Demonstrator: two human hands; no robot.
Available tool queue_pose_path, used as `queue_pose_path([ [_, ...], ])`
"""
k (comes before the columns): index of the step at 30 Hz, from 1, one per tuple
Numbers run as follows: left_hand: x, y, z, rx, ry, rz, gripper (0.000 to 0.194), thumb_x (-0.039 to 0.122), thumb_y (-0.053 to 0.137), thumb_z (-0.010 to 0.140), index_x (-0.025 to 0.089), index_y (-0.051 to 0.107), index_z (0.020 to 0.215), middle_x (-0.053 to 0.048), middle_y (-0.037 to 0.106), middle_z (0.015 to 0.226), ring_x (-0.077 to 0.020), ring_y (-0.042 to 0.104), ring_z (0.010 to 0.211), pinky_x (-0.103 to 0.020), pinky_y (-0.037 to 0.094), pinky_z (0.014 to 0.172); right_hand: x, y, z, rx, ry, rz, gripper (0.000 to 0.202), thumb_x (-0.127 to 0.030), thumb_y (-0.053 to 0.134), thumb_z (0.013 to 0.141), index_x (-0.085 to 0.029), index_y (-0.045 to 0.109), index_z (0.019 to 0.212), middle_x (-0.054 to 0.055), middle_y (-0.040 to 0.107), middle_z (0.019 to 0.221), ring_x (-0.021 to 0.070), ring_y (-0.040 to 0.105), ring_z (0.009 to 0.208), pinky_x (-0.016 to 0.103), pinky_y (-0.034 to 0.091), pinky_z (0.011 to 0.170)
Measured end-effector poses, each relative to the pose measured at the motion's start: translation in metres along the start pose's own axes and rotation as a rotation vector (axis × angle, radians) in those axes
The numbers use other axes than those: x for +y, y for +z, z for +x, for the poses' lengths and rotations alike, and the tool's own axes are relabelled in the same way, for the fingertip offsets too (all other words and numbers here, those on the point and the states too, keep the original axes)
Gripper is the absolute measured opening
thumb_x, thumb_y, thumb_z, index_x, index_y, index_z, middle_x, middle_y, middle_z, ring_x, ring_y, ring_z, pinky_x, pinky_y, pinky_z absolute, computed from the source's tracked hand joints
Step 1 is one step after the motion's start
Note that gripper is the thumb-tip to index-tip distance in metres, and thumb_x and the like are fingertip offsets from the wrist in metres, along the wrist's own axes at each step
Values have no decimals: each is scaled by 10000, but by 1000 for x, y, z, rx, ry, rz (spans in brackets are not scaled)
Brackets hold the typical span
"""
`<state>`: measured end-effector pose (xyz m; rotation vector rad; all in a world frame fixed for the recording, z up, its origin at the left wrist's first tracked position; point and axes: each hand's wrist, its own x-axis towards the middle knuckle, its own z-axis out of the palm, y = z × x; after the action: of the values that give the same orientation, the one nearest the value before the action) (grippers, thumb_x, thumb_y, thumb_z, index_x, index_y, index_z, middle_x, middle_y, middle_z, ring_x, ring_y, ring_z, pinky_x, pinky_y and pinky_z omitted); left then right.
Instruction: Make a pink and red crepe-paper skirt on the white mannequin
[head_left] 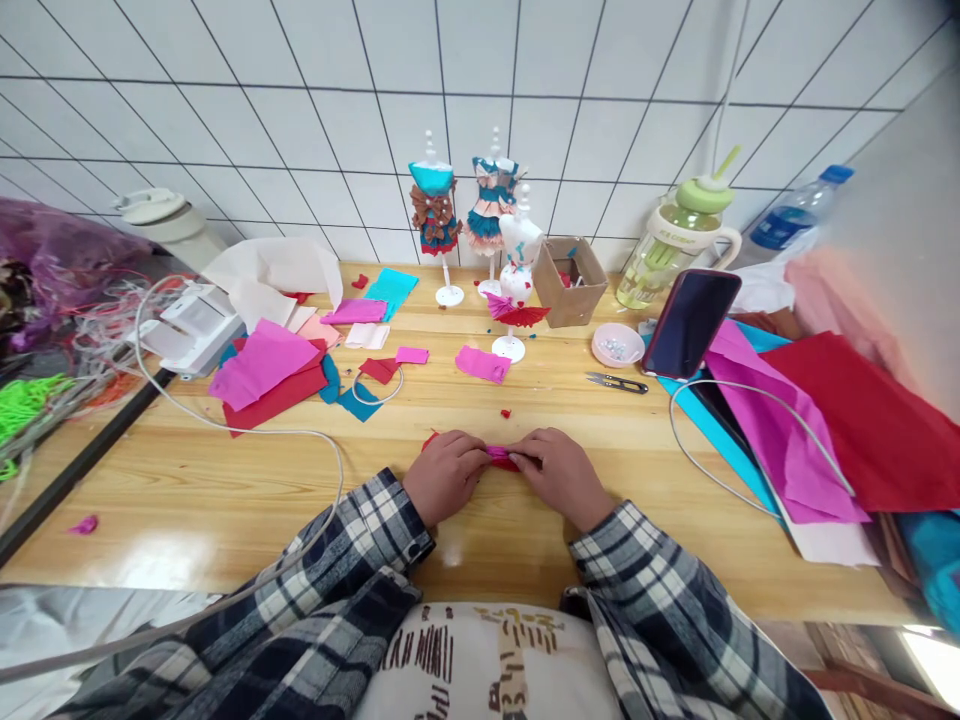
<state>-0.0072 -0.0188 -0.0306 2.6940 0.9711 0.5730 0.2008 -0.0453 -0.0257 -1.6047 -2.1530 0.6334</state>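
My left hand (448,475) and my right hand (561,476) are close together at the front middle of the wooden table (360,540). Between them they pinch a narrow, gathered magenta strip (497,453), which looks like crepe paper or thin cloth. A red piece (507,465) shows under the strip and its edge also peeks out beyond my left hand. My fingers hide most of both pieces. Just beyond lies a small red scrap (505,413). Farther back, a small white mannequin (521,240) wears a magenta and red ruffle at its stand.
Two more dressed mannequins (435,205) stand near the tiled wall beside a cardboard box (571,283). Thread snips (617,383), a pink bead dish (618,346) and a propped phone (691,325) are right. Coloured sheets (862,420) lie far right. A white cable (339,470) crosses my left sleeve.
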Motion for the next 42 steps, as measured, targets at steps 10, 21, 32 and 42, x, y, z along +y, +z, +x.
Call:
queue_pose_path([
  [10,-4,0,2,-24,11,-30,185,172,525,880,189,687,968,-65,699,969,-195,612,905,-366,484,835,2,-3,-7,103,-85,58,392,-379,646,828,-207,643,1180,83,643,1087,220,544,1017,374,433,932],
  [21,-6,3,0,-19,-8,-43,220,181,541,875,209,699,1025,-66,701,982,-194,629,912,-355,508,824,-4,4,-4,40,-11,-82,183,-274,531,923,-222,702,962,40,632,909,167,552,886,294,428,803],
  [32,-10,1,-1,34,-95,-111,183,279,572,877,191,727,918,-55,709,840,-167,645,786,-305,522,751,-14,1,-8,13,-23,-234,166,-313,527,925,-224,655,867,37,624,901,176,535,853,290,402,743],
  [42,-11,-7,1,-62,-151,-30,168,275,575,861,182,706,907,-46,654,746,-181,594,726,-319,450,707,-10,0,-7,3,-41,-234,153,-313,548,912,-220,654,851,38,625,901,182,523,856,301,402,766],
])
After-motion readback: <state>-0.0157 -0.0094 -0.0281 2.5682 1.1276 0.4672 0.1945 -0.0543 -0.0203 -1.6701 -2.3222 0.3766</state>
